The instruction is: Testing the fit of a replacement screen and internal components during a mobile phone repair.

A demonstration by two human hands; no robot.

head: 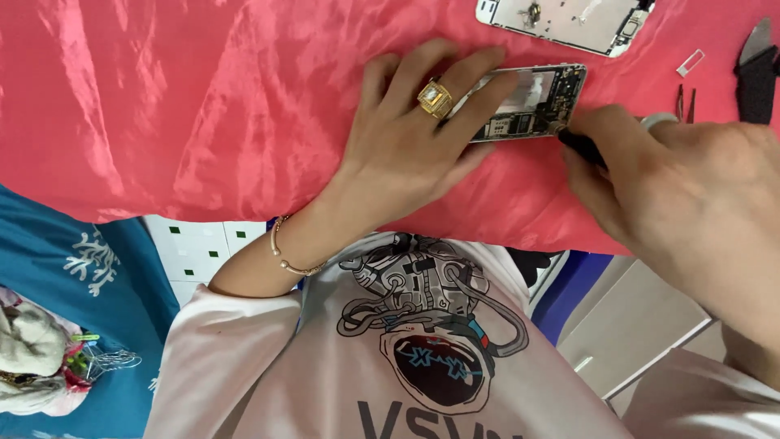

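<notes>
An opened phone body (536, 102) with exposed circuit boards lies on the red satin cloth (203, 97). My left hand (414, 130), wearing a gold ring, rests flat with its fingers on the phone's left part, pressing it down. My right hand (682, 187) is closed around a thin black-handled tool (581, 146), whose tip touches the phone's lower right corner. Most of the tool is hidden inside my fist.
A detached phone screen panel (569, 20) lies face down at the top. A small white tray piece (691, 63), tweezers (685, 102) and black pliers (757, 69) lie at the right. Teal fabric (73, 268) and a bundle of cloth (32, 358) sit at lower left.
</notes>
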